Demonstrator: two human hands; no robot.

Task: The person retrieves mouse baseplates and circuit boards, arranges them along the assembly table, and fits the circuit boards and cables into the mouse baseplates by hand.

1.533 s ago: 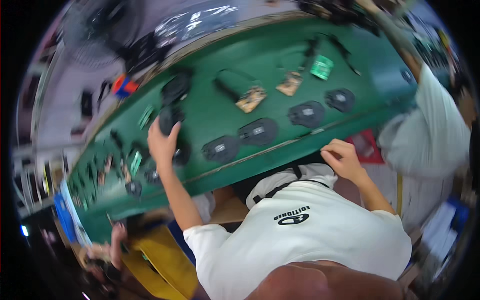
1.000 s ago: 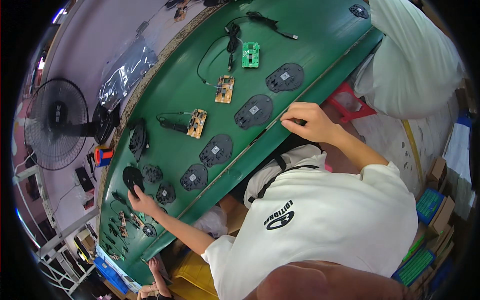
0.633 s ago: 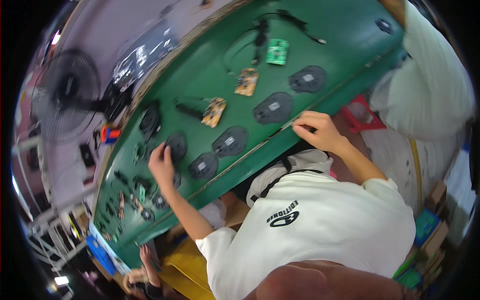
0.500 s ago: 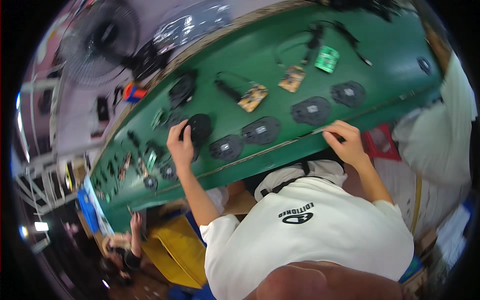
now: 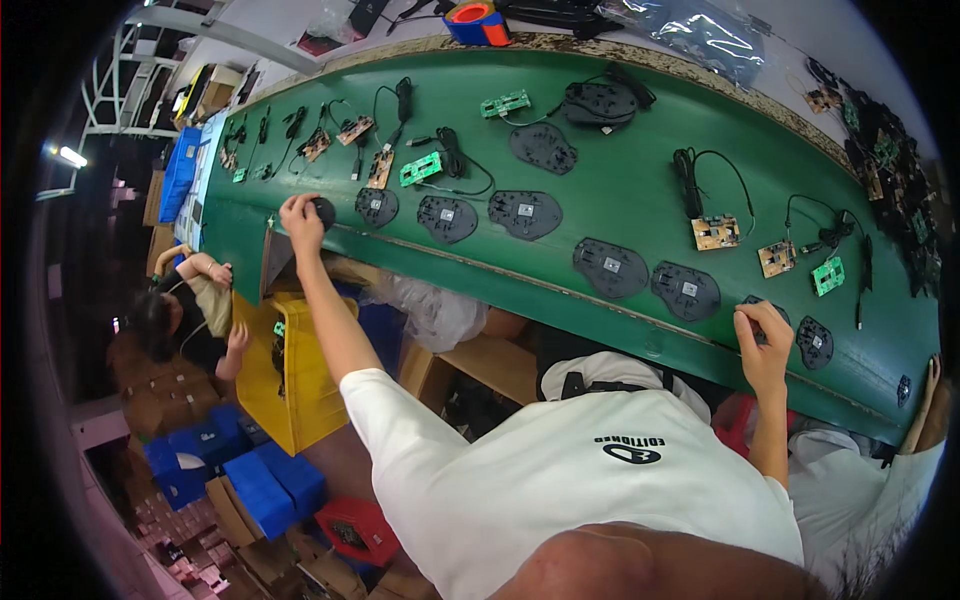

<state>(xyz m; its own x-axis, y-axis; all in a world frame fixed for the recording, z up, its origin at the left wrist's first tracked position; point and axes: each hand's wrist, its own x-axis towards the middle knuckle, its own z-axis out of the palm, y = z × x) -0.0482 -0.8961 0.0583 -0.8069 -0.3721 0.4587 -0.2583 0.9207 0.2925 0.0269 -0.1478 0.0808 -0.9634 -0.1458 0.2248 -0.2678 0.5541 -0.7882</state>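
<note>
Since half a second ago the left arm has stretched further out along the green surface (image 5: 620,170), and the view has swung so the whole belt shows, far end to near end. Left hand (image 5: 301,216) now sits at the front edge near the far-left end, fingers curled over a small round black part (image 5: 322,210); grip looks closed on it, though the far side of the part is hidden by the hand. Right hand (image 5: 764,338) stays at the near edge on the right, fingertips bent down onto a black mouse base plate (image 5: 752,305) that is mostly covered; cannot tell if it is pinched or just touched.

Judgement: the black part has been carried leftward from the middle of the row to the end of it, so the move reads as placing or picking at the row's left end, not mid-row.

Row of black base plates runs along the front edge: one (image 5: 447,217), next (image 5: 525,213), then (image 5: 611,267), (image 5: 686,289), and one more (image 5: 815,342) just right of the right hand. Behind them lie circuit boards, tan (image 5: 715,232) and green (image 5: 421,168), with black cables. Orange tape roll (image 5: 474,14) sits beyond the surface. Yellow bin (image 5: 295,385) stands under the left arm. Another person (image 5: 185,310) works low at far left.
</note>
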